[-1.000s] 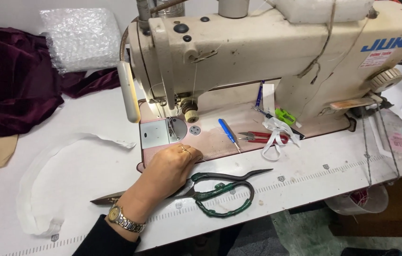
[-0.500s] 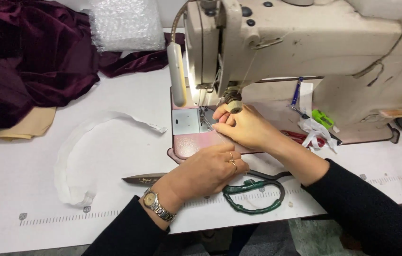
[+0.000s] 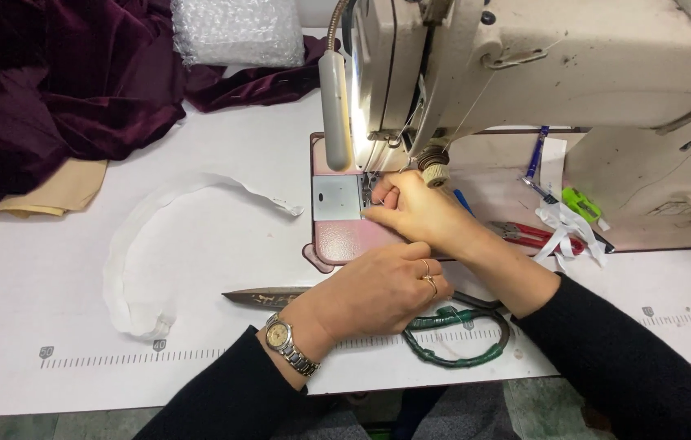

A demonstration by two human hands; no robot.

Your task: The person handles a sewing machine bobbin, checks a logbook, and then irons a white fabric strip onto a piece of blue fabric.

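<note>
My left hand (image 3: 378, 289), with a wristwatch and rings, rests with its fingers curled on the white table, lying over large scissors. The scissors' blade (image 3: 262, 298) sticks out to the left and their green-wrapped handles (image 3: 459, 346) to the right. My right hand (image 3: 414, 213) reaches under the head of the cream sewing machine (image 3: 590, 73). Its fingertips are pinched together by the needle, beside the metal needle plate (image 3: 335, 198). Whatever they pinch is too small to see.
A curved white fabric strip (image 3: 138, 253) lies left of the machine. Burgundy velvet (image 3: 44, 90), beige cloth (image 3: 60, 189) and bubble wrap (image 3: 235, 31) sit at the back left. Red pliers (image 3: 524, 235), white ribbon (image 3: 565, 232) and a blue pen (image 3: 534, 155) lie on the machine bed.
My right hand has come into view and settled at the needle. My left hand has stayed on the scissors. The view has shifted closer to the needle area.
</note>
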